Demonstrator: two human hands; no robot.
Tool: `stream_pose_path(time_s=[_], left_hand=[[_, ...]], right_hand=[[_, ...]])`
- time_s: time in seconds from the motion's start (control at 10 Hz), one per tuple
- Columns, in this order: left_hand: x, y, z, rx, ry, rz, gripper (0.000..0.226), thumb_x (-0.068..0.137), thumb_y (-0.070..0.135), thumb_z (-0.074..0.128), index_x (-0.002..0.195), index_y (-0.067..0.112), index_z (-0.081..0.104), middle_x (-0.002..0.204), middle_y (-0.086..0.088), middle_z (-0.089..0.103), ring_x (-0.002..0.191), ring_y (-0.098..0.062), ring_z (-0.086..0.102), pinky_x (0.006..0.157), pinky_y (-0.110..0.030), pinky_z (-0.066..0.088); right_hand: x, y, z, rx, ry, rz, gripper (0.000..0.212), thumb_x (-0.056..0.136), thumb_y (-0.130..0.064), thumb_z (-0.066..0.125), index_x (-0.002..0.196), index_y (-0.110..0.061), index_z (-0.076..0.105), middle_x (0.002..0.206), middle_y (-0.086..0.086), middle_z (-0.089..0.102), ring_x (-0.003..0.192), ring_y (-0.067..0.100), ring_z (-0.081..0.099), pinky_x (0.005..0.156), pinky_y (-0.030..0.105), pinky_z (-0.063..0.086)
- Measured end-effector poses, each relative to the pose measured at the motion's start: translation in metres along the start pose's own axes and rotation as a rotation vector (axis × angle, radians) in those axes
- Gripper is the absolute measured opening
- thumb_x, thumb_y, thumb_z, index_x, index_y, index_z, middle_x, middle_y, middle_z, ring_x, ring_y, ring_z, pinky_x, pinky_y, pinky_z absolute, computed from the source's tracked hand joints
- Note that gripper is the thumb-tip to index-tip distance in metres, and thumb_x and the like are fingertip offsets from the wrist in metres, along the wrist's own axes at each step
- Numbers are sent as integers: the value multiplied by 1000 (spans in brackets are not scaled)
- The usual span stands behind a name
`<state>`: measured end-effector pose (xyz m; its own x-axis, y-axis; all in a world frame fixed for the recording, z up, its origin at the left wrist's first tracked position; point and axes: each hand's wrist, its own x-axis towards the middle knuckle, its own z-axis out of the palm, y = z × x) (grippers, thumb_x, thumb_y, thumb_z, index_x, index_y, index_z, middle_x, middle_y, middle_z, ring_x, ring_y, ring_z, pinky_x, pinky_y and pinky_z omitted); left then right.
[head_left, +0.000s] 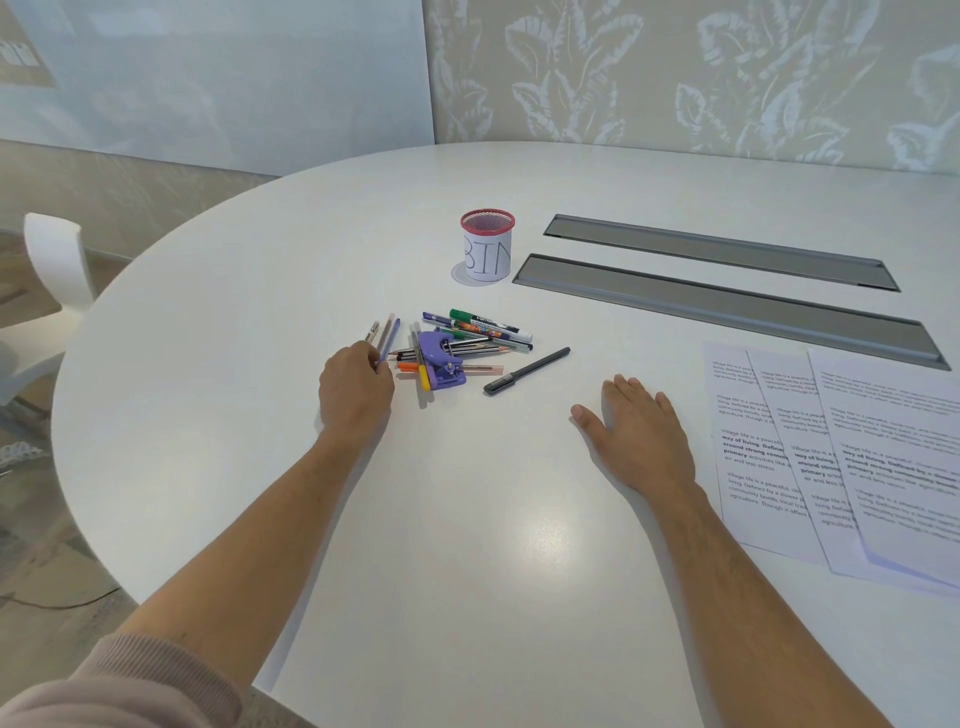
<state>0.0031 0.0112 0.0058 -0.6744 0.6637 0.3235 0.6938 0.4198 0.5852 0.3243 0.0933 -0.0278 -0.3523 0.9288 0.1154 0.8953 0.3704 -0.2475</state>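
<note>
A heap of pens, pencils and markers (478, 332) lies on the white round table (467, 545), with a purple hole punch (440, 358) on top of it. My left hand (353, 387) reaches the heap's left side and pinches a blue pen (392, 335) among three pens lying side by side. A black pen (527, 370) lies apart to the right. My right hand (636, 431) rests flat on the table with fingers straight, holding nothing. Behind the heap stands a red mesh cup labelled BIN (487, 247).
Three printed sheets (831, 457) overlap at the right, close to my right hand. Two grey cable-slot covers (727, 306) run across the back right. A white chair (57, 265) stands off the table's left edge. A patterned wall rises behind.
</note>
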Motion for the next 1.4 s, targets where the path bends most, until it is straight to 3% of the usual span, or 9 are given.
stream_pose_path(time_s=[0.2, 0.5, 0.7, 0.9, 1.0, 1.4], left_hand=[[-3, 5, -1, -8, 14, 44, 16, 91, 17, 55, 100, 6, 63, 102, -14, 59, 87, -30, 57, 70, -32, 40], [-25, 34, 6, -108, -37, 66, 29, 86, 39, 59, 102, 14, 61, 102, -9, 60, 94, -27, 56, 77, -32, 40], [-34, 38, 15, -80, -129, 89, 31, 85, 32, 63, 110, 15, 56, 108, -6, 53, 85, -18, 47, 71, -31, 37], [-30, 34, 12, -110, -108, 125, 7, 84, 13, 59, 84, 11, 51, 91, -10, 56, 81, -22, 47, 67, -29, 32], [-26, 29, 7, -91, -80, 114, 10, 83, 12, 58, 77, 11, 50, 84, -7, 52, 79, -23, 45, 66, -29, 30], [-15, 3, -7, 15, -34, 53, 13, 88, 19, 55, 84, 6, 55, 87, -11, 52, 71, -30, 47, 65, -34, 35]], right_hand=[[0, 1, 0, -8, 7, -2, 78, 95, -66, 23, 150, -12, 35, 162, 5, 29, 151, 18, 18, 123, 42, 7], [0, 0, 0, 0, 8, 1, 77, 96, -65, 24, 151, -12, 35, 162, 4, 28, 151, 17, 17, 123, 41, 6], [-1, 0, -1, -4, -1, -1, 77, 96, -65, 23, 151, -12, 34, 162, 4, 27, 151, 17, 16, 123, 41, 6], [-1, 0, -1, 1, 5, -2, 76, 96, -64, 25, 151, -11, 35, 162, 4, 28, 151, 17, 17, 123, 41, 7], [-1, -1, -2, 4, 6, 0, 76, 96, -64, 25, 151, -12, 34, 162, 4, 28, 151, 17, 17, 123, 41, 6], [0, 0, -1, 3, 0, 0, 78, 96, -65, 24, 151, -11, 34, 162, 4, 28, 151, 17, 17, 123, 41, 6]])
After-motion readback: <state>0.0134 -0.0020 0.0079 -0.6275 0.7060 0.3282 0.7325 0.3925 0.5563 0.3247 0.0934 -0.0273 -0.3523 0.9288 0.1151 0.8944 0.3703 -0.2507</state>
